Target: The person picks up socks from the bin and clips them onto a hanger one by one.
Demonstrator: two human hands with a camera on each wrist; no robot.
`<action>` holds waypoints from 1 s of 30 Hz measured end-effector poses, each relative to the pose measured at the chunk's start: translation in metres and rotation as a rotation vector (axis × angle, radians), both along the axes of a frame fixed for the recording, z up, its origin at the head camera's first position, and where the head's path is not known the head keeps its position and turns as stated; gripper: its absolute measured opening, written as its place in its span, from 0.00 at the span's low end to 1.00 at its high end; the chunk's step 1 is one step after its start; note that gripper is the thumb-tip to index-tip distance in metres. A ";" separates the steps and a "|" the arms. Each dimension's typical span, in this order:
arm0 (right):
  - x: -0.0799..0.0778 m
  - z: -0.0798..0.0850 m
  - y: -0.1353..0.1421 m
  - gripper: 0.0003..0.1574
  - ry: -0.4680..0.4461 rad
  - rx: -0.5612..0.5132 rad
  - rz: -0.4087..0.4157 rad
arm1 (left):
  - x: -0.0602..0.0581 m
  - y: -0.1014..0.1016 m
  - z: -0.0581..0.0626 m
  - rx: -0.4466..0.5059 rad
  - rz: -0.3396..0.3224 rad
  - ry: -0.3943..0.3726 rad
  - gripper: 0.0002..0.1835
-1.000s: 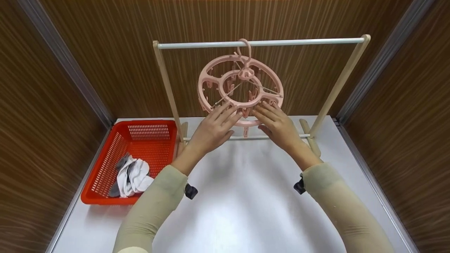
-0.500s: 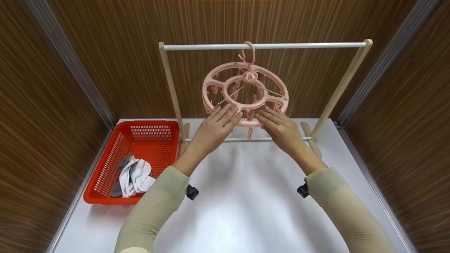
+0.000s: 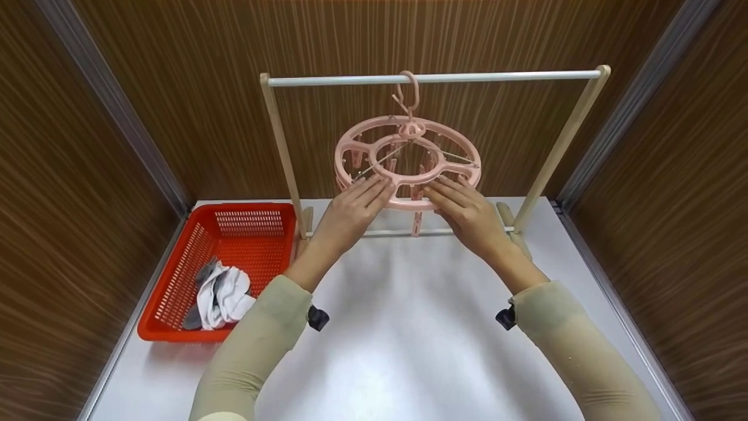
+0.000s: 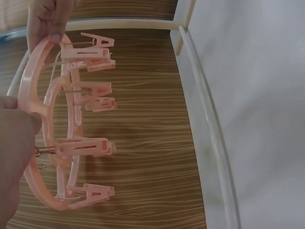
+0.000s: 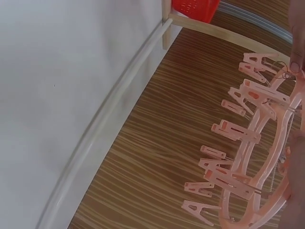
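Note:
A round pink clip hanger (image 3: pixel 409 204) hangs by its hook from the white rod (image 3: pixel 497 76) of a small rack. My left hand (image 3: pixel 349 213) holds the near left of its outer ring, fingers on top. At the near right, my right hand (image 3: pixel 469 216) grips the same ring. In the left wrist view, the right thumb (image 4: pixel 55 37) presses the rim from the clip side. Pink clothespins (image 5: pixel 238 131) dangle beneath the ring with nothing clipped in them. The ring leans slightly down toward me.
To the left stands a red perforated basket (image 3: pixel 158 324) with white and grey cloth pieces (image 3: pixel 222 295) in it. Wooden rack posts (image 3: pixel 561 143) rise on both sides. A low crossbar (image 3: pixel 385 233) joins the feet. Wood-grain walls (image 3: pixel 175 88) enclose the white table (image 3: pixel 374 351).
The hanger's ring has tipped from a steep slant toward level, its far edge coming down. Both hands have stayed at the near rim. The hook stays on the rod.

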State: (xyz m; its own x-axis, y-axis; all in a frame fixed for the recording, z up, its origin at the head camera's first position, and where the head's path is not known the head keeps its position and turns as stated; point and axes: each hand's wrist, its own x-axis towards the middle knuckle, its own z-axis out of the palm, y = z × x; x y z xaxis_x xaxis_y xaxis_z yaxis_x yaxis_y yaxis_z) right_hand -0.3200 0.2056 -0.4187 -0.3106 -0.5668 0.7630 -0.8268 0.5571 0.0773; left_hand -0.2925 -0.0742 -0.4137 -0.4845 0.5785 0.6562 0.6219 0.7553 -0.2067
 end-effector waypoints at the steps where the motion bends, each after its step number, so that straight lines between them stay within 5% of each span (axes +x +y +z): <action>1: 0.000 0.000 0.000 0.27 0.001 -0.003 0.002 | 0.000 0.000 0.000 0.010 -0.006 0.008 0.27; 16: 0.007 0.003 0.005 0.31 0.014 -0.051 0.010 | -0.001 0.004 0.005 0.043 -0.029 0.027 0.23; 23: 0.031 -0.016 0.002 0.17 0.075 -0.179 0.066 | 0.002 -0.001 0.007 0.062 -0.031 0.041 0.23; 26: 0.037 -0.029 -0.002 0.17 -0.074 -0.090 0.068 | 0.006 -0.004 0.006 0.055 -0.020 0.031 0.23; 30: 0.039 -0.037 -0.012 0.34 -0.498 -0.099 0.018 | 0.010 -0.004 0.008 0.047 -0.009 0.011 0.23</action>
